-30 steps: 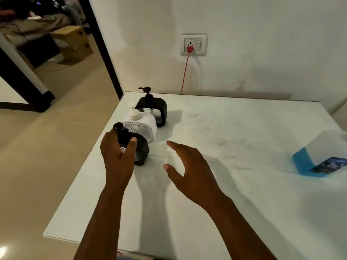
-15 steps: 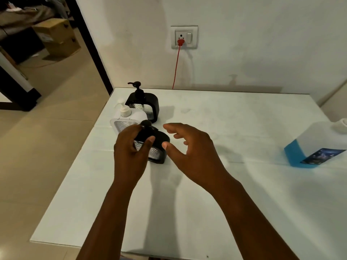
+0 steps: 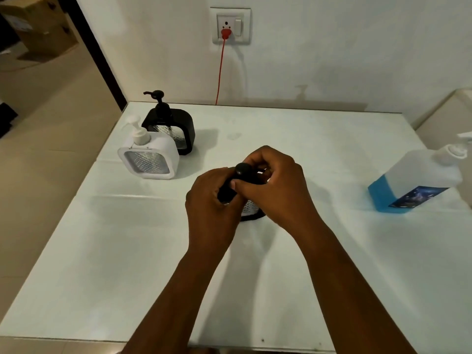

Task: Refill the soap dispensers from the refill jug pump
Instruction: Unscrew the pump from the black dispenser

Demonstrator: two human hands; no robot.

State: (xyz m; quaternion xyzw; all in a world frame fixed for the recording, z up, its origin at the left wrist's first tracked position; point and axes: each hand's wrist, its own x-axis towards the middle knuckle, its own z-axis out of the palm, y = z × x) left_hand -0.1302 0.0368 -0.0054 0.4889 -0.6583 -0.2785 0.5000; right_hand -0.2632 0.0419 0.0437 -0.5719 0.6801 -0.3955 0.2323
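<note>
Gripping: both hands closed on a black soap dispenser (image 3: 251, 210) standing near the middle of the white table (image 3: 127, 251), its pump head (image 3: 242, 169) showing between them.
Left hand: the left hand (image 3: 212, 208) curled round the dispenser's near side, fingers wrapped about the body below the pump.
Right hand: the right hand (image 3: 274, 185) curled over the top, thumb and fingers pinching at the pump collar; exactly which part they held could not be told.
Step in hand: probably unscrewing the pump so the bottle could be filled.
Others waiting: a white dispenser (image 3: 148, 159) and a second black dispenser (image 3: 169, 129) stood touching or nearly so at the table's far left, pumps on.
Refill jug: the refill jug (image 3: 419, 182), blue liquid low in it, sat well apart at the right edge, its pump (image 3: 457, 149) on top.
Handling: the dispenser looked a light, rigid, smooth plastic, likely to slip or tip if twisted one-handed; the body was best braced low with one hand while the other turned the collar, not the thin spout.
Backdrop: a red cord (image 3: 221, 70) ran from a wall socket (image 3: 231, 25).
</note>
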